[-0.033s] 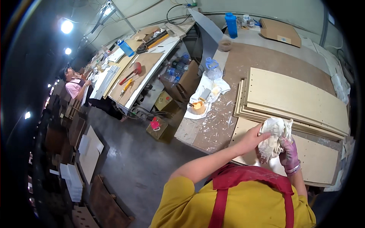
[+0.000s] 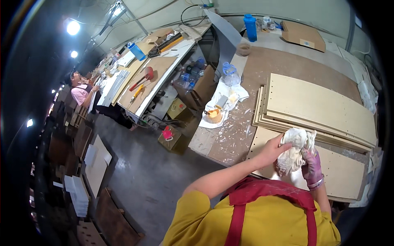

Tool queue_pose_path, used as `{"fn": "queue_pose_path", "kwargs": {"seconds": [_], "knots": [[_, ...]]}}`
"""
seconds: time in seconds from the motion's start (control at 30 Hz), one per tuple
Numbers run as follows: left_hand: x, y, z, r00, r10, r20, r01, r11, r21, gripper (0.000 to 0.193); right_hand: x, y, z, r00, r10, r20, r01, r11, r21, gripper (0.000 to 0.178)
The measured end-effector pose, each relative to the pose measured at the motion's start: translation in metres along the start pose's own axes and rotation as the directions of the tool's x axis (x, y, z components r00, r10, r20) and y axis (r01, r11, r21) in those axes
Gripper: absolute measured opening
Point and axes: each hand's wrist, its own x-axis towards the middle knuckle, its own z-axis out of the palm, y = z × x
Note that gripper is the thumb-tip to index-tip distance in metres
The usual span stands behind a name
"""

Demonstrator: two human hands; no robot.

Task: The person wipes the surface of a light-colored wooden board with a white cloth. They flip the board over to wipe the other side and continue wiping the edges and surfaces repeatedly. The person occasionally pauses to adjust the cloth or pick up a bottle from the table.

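Note:
A crumpled whitish cloth (image 2: 296, 149) is bunched up between my two hands, over the near edge of the bench. My bare left hand (image 2: 274, 151) grips it from the left, thumb lying across the folds. On the other side my right hand (image 2: 312, 167), in a stained pinkish-purple glove, closes on the cloth with its fingers partly hidden. Beneath them lies a pale wooden panel (image 2: 338, 170) with small holes along its edges. Just beyond, several similar panels (image 2: 316, 102) are stacked flat.
Left of the panels, a white cloth (image 2: 212, 99) holds a small tub of orange-yellow paste (image 2: 214, 116) and a clear bottle (image 2: 230, 76). A blue bottle (image 2: 250, 28) and cardboard box (image 2: 303, 36) stand behind. Another bench carries a red mallet (image 2: 147, 74); a co-worker (image 2: 81, 92) is beside it.

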Motion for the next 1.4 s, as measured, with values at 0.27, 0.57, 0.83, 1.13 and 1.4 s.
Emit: {"fn": "queue_pose_path", "kwargs": {"seconds": [0.27,0.57,0.83,1.13,1.4], "knots": [[0.002,0.013,0.027,0.999,0.006,-0.05,0.004,0.978,0.207,0.03,-0.028,0.003,-0.051,0.913,-0.394,0.102,0.377,0.723,-0.58,0.037],[0.04,-0.01,0.162,0.999,0.038,-0.013,-0.038,0.999,-0.001,0.03,-0.105,-0.013,-0.144,0.932,-0.355,0.072,0.325,0.734,-0.596,0.067],[0.118,-0.015,0.338,0.942,-0.333,-0.037,0.275,0.832,-0.482,0.024,-0.155,-0.115,-0.272,0.981,-0.169,-0.09,0.181,0.972,0.148,0.037],[0.201,-0.042,0.517,0.976,-0.132,0.171,0.127,0.991,0.036,0.02,-0.2,-0.112,-0.409,0.983,-0.153,-0.101,0.167,0.525,0.834,0.036],[0.331,-0.075,0.615,0.878,-0.182,0.444,0.122,0.98,0.16,0.047,-0.251,-0.142,-0.51,0.851,-0.208,-0.482,0.517,0.49,0.702,0.037]]}}
